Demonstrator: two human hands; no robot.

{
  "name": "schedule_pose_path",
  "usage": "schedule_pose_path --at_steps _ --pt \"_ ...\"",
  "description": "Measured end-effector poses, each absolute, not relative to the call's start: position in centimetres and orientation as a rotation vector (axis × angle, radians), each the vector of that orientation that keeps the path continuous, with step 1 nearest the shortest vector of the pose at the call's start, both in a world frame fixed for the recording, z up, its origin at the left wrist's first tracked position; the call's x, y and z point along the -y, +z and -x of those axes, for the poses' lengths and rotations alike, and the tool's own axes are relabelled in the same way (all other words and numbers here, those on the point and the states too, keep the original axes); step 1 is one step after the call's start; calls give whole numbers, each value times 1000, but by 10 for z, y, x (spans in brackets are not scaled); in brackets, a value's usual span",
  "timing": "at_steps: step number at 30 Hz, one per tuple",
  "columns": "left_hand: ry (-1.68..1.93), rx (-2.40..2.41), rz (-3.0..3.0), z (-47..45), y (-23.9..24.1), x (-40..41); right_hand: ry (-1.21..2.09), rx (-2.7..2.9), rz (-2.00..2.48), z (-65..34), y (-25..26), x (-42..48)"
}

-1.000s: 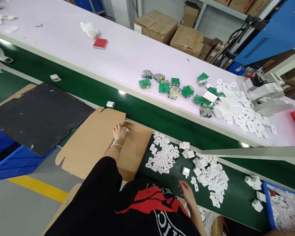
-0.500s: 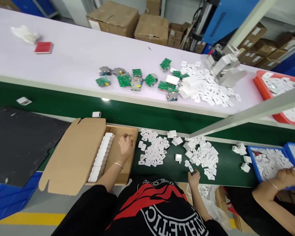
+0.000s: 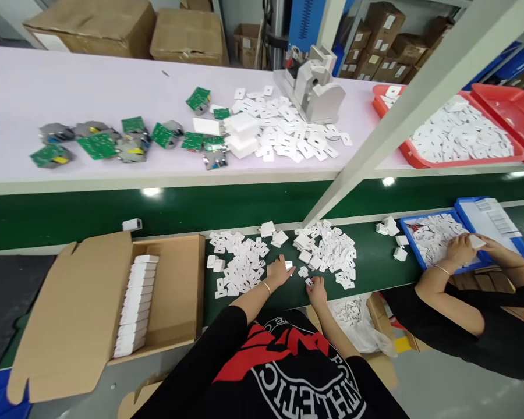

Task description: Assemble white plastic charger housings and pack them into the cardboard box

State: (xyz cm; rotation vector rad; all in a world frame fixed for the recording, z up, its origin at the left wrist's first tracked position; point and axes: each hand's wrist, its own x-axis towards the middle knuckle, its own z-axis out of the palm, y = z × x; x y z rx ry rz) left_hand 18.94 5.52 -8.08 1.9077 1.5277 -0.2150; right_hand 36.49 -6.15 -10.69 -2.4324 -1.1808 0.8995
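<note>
Our left hand [image 3: 279, 270] has its fingertips at a white block [image 3: 289, 265], and we can't tell whether they are clamped on it. Our right hand [image 3: 318, 291], just beside, has its fingertips at a small white plate [image 3: 309, 282] — whether pinched or only touching, we can't tell. We judge the step in hand to be picking up these two pieces; the next move seems to call for a secure grip on each. The block is small, plain and boxy, on the green worktop [image 3: 375, 262] between two heaps of plates, a left heap [image 3: 240, 265] and a right heap [image 3: 327, 250]. Farther left, an open cardboard box [image 3: 174, 291] holds a row of white blocks [image 3: 135, 302] along its left side, with bare cardboard beside it.
</note>
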Motion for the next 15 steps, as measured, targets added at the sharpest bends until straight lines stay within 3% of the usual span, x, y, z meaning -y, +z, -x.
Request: schedule_pose_path --at_steps 7,12,15 --pt "-150 -1510 -1905 -197 -78 -52 1001 1104 2299 -383 -91 80" --pt "152 -1474 -1974 -157 -38 -36 1121 983 2069 -381 -64 69" --pt "550 -1481 -1967 -142 -3 -24 1204 973 1884 -374 -40 54"
